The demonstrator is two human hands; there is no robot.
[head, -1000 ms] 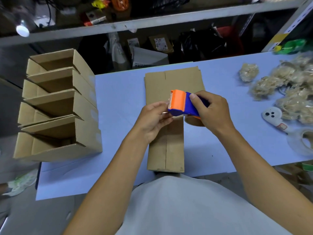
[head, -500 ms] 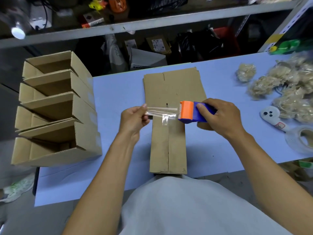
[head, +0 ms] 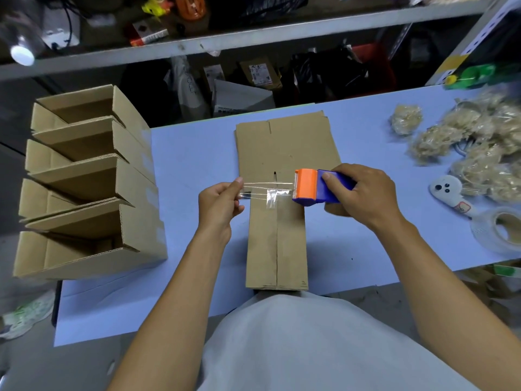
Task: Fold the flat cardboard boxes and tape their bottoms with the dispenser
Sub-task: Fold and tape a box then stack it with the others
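Our right hand (head: 363, 193) is wrapped around the blue body of the tape dispenser (head: 318, 187), its orange head pointing left, while our left hand (head: 220, 204) pinches the free end of the clear tape (head: 267, 191) between thumb and fingertips. The strip is stretched between the two hands, above the folded box (head: 277, 244) that lies near the front edge of the bench (head: 197, 153), its centre seam running away from us. The tape looks split into narrow strands with a crumpled patch near the middle, so we judge it will not lay down cleanly as it is. To do this step well, we should keep the pull even and level and draw out enough fresh, full-width tape to cover the seam. Then we turn the strip to run along the seam and not across it, and press the end down first before rolling the dispenser over the flaps. If the strands stay tangled, it is probably better to tear them off and start again. More flat cardboard (head: 287, 145) lies just behind the box toward the bench's far edge, and finished open boxes (head: 90, 187) are stacked at the left edge. A spare tape roll (head: 499, 232) sits near the right edge.
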